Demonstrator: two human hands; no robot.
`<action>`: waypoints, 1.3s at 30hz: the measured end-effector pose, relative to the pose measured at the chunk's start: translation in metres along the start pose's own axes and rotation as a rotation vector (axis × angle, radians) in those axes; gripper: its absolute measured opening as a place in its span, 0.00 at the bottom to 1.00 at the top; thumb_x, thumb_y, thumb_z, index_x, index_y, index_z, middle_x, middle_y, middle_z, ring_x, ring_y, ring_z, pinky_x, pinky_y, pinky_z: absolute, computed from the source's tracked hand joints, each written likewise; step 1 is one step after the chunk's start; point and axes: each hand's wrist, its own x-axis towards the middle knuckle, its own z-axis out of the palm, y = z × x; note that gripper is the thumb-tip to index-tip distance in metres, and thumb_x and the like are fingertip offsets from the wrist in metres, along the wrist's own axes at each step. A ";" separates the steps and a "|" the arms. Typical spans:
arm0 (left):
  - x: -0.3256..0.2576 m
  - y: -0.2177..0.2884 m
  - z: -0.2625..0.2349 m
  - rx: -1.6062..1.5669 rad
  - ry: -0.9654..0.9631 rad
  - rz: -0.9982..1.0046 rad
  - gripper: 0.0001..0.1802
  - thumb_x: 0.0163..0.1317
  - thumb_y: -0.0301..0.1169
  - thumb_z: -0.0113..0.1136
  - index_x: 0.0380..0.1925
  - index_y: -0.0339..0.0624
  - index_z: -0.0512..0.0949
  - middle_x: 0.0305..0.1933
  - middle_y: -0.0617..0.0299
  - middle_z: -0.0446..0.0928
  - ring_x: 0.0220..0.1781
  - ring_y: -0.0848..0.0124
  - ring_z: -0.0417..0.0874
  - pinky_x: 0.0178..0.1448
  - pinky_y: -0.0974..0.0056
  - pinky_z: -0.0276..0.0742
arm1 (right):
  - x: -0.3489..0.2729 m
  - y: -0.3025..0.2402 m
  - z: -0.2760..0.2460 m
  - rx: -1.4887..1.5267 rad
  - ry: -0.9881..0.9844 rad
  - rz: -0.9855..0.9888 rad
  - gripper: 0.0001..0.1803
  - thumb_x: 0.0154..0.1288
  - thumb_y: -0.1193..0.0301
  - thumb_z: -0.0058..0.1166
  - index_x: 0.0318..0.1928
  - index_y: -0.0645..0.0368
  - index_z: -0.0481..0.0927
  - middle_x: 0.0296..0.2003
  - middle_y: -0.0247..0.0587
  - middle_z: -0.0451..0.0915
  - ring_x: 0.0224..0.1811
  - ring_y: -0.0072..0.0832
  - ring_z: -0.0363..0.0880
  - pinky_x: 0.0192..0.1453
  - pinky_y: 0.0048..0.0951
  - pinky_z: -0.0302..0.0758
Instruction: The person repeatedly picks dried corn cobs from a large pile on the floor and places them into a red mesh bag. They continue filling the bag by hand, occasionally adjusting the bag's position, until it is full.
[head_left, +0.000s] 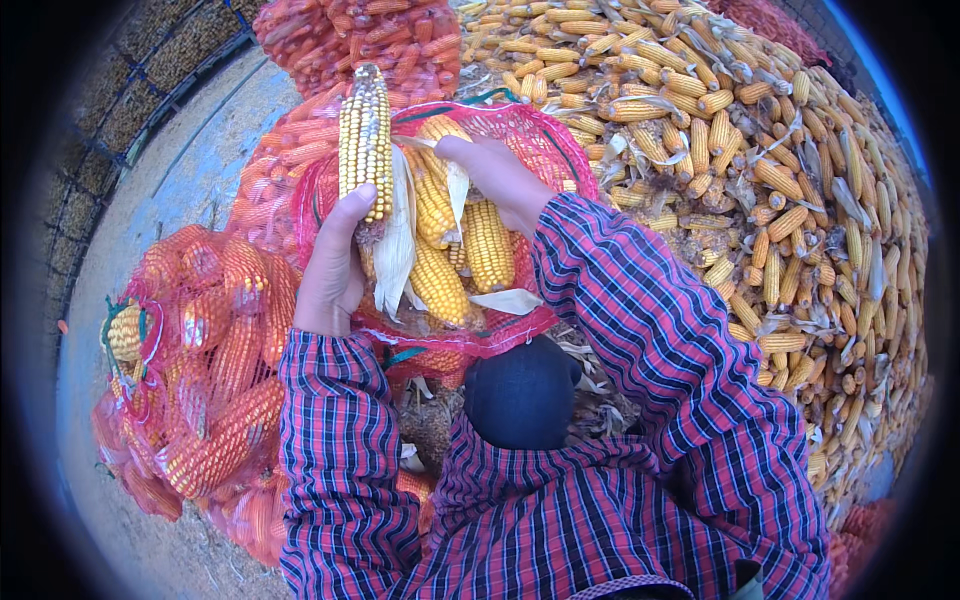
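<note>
My left hand [340, 260] is closed round the lower end of a yellow ear of corn [366, 140], its thumb pressed on the kernels. The ear points away from me, with bare, dark patches near its tip. A pale husk [396, 235] hangs beside it. My right hand [500, 180] pinches a strip of husk [457, 188] under its thumb; its other fingers are mostly hidden. Below both hands, a red mesh bag [555, 140] lies with its mouth spread wide. Several yellow ears [490, 245] and loose husks are inside it.
A large heap of corn ears [790, 210] covers the right side. Filled red mesh bags stand at the left [205, 350] and far side [365, 45]. Dark-framed corn cribs [130, 90] line the far left. My dark-clad knee [522, 395] is just below the open bag.
</note>
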 end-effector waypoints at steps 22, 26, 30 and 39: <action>-0.022 -0.011 0.042 1.733 -0.013 0.584 0.35 0.42 0.44 0.75 0.56 0.64 0.80 0.70 0.38 0.60 0.57 0.41 0.76 0.54 0.48 0.81 | -0.038 -0.012 -0.099 0.094 0.143 0.051 0.18 0.71 0.72 0.52 0.58 0.67 0.74 0.41 0.46 0.84 0.36 0.27 0.86 0.40 0.30 0.84; 0.015 -0.011 0.068 1.876 0.033 0.579 0.35 0.43 0.42 0.75 0.58 0.68 0.79 0.73 0.41 0.57 0.56 0.44 0.79 0.50 0.51 0.84 | -0.008 -0.046 -0.093 0.033 0.276 -0.047 0.12 0.71 0.76 0.51 0.53 0.64 0.76 0.41 0.42 0.83 0.37 0.28 0.85 0.44 0.31 0.84; 0.080 -0.013 0.073 2.062 0.105 0.544 0.33 0.48 0.35 0.70 0.59 0.67 0.78 0.73 0.42 0.57 0.57 0.44 0.79 0.48 0.53 0.85 | -0.016 -0.077 -0.090 0.153 0.307 -0.100 0.13 0.69 0.78 0.51 0.52 0.63 0.78 0.37 0.39 0.81 0.31 0.23 0.79 0.34 0.26 0.81; 0.077 0.007 0.004 1.983 0.230 0.058 0.31 0.58 0.28 0.61 0.62 0.71 0.74 0.70 0.42 0.58 0.51 0.46 0.83 0.52 0.52 0.83 | -0.066 -0.107 -0.134 0.092 -0.006 -0.239 0.23 0.67 0.78 0.56 0.61 0.63 0.70 0.38 0.40 0.82 0.36 0.25 0.85 0.42 0.26 0.86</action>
